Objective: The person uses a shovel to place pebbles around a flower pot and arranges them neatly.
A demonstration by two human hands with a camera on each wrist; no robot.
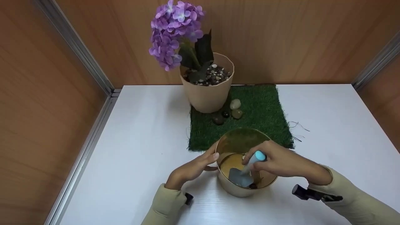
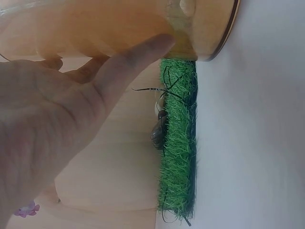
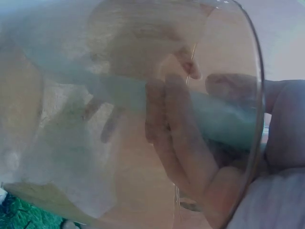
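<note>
A see-through amber bowl (image 1: 232,187) stands upright on the white table. My left hand (image 1: 197,167) rests against its left outer wall with the thumb at the rim; in the left wrist view, one finger (image 2: 138,55) lies straight along the wall. Reaching over the rim, my right hand (image 1: 278,159) grips the light blue handle (image 1: 259,156) of a small hand trowel. The grey trowel blade (image 1: 240,178) points down inside the bowl. A few small dark bits (image 1: 253,186) lie near the blade, partly hidden. Through the wall, the right wrist view shows fingers (image 3: 178,124) around the handle.
Behind the bowl lies a green artificial grass mat (image 1: 259,106) with frayed strands at its right edge. A beige pot (image 1: 206,97) with a purple flower (image 1: 176,34) stands on its back left corner. Several smooth stones (image 1: 236,114) sit beside the pot. Wooden panels (image 1: 281,40) enclose the table.
</note>
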